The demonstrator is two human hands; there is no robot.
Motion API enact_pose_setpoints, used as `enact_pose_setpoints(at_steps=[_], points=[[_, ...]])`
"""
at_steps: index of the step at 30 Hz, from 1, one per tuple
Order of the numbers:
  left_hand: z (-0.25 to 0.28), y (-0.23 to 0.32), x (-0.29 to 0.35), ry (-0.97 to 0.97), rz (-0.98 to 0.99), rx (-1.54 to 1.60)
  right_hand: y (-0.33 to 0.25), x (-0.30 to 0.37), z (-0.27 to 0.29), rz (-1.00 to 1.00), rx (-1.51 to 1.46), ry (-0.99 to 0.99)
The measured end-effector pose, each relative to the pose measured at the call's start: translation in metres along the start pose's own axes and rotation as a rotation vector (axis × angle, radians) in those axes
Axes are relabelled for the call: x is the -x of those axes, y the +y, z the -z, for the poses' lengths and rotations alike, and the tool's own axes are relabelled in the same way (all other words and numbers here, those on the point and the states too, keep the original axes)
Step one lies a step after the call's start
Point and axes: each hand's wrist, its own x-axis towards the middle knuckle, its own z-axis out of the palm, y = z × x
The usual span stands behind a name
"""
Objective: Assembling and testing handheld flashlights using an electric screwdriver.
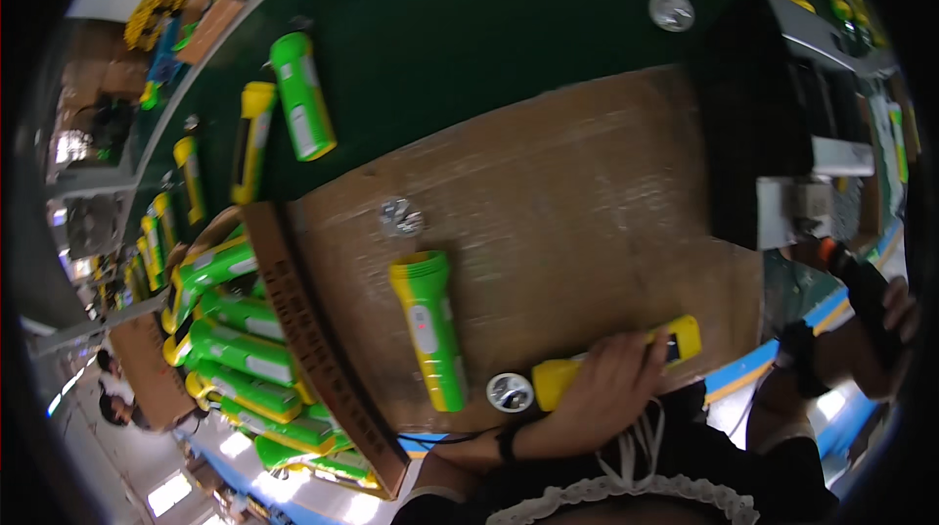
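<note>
Left hand (611, 383): fingers wrapped around a yellow plastic torch body (611, 361), lying on the brown cardboard sheet (587, 192). Right hand (885, 329): gripping a dark tool handle (861, 285). Beside: round silver reflector (510, 393); green-and-yellow cylindrical torch (430, 329); second reflector (401, 217). Left: carton of green torches (245, 359). Beyond: green desk (469, 26).

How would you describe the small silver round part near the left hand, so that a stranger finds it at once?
Start at the brown cardboard sheet on the green table. At its near edge, the left hand grips a yellow flashlight body. The shiny reflector disc lies just left of that body's head; a second disc lies farther away, above the green-and-yellow flashlight.
</note>
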Motion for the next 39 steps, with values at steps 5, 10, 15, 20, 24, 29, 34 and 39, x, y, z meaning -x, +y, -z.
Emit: enact_pose_setpoints(at_steps=[5, 10, 15, 20, 24, 29, 34, 39], points=[[-0.01, -0.003, -0.001, -0.002, -0.043, 0.004, 0.048, -0.02, -0.096, 0.046, 0.245, 0.17], [-0.005, 0.003, 0.0, 0.102, -0.086, 0.158, 0.035, -0.032, -0.111, 0.059, 0.297, 0.181], [0.002, 0.011, 0.011, 0.189, -0.019, 0.182, 0.042, -0.038, -0.109, 0.019, 0.183, 0.11], [0.019, 0.006, 0.028, 0.116, 0.268, 0.036, 0.053, -0.055, -0.112, -0.119, 0.244, 0.053], [0.022, -0.004, 0.042, 0.136, 0.343, 0.02, 0.042, -0.057, -0.116, -0.26, 0.373, 0.066], [0.008, -0.011, 0.049, 0.197, 0.311, 0.092, 0.018, -0.014, -0.149, -0.295, 0.042, 0.068], [-0.012, -0.004, 0.049, 0.315, 0.225, 0.112, -0.01, 0.023, -0.203, -0.307, -0.236, -0.162], [-0.018, -0.003, 0.05, 0.358, 0.221, 0.132, -0.005, 0.032, -0.23, -0.323, -0.104, -0.273]])
